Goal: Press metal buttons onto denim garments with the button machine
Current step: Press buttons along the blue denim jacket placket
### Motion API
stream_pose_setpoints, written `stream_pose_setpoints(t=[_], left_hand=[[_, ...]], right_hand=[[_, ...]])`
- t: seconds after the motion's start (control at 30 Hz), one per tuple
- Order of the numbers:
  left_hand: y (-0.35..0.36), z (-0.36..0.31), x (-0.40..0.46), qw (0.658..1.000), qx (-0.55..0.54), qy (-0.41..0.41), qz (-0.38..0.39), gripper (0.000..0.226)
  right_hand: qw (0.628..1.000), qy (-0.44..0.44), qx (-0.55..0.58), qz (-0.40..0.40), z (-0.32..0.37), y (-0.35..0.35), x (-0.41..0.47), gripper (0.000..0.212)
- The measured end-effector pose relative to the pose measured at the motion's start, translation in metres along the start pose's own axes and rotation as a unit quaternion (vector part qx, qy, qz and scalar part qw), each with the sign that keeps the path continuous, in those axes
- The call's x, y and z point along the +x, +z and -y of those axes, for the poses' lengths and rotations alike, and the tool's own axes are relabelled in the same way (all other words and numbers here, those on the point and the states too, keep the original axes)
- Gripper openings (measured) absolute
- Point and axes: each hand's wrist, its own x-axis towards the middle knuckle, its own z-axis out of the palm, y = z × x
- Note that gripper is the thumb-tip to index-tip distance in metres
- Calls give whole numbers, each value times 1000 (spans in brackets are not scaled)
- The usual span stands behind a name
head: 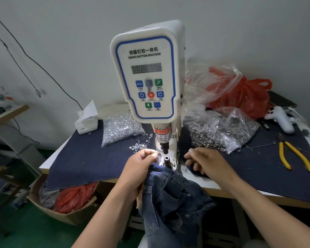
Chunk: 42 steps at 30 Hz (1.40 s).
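Observation:
The white servo button machine (147,74) stands at the middle of the table, its punch (164,146) above the round lower die (166,159). A dark denim garment (172,199) hangs off the table's front edge, its top edge just below the die. My left hand (141,165) grips the garment's upper left edge with curled fingers, left of the die. My right hand (206,162) lies right of the die on dark cloth, fingers loosely bent; I cannot tell whether it holds anything. A bag of silver button parts (120,127) lies left of the machine, a bag of ring parts (220,133) right.
Loose silver tacks (140,144) lie by the left hand. Yellow-handled pliers (293,156) rest at the right. A tissue box (86,120), red plastic bags (243,97) and a white handheld tool (281,119) sit farther back. A cardboard box (64,199) stands on the floor at the left.

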Motion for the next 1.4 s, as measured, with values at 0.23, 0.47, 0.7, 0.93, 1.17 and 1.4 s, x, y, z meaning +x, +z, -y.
stream_pose_setpoints(t=[0.23,0.47,0.7,0.93,1.17,1.4], left_hand=[[-14,-4,-16,986,-73,47,141,6],[-40,-19,-15,866,312,-15,390,40],[-52,-3,-23,924,-30,-28,379,45],[-59,9,-24,928,-124,-76,343,66],[-50,7,-15,942,10,-40,332,50],[-38,18,-4,971,-23,-27,235,38]], right_hand=[[939,-17,-202,279,36,10,-23,70],[944,100,36,312,44,7,-33,38],[915,134,-84,370,59,-11,-27,40],[938,104,28,329,38,-24,-23,35],[946,136,43,290,40,-20,-18,38],[957,127,-22,261,44,-14,-7,35]])
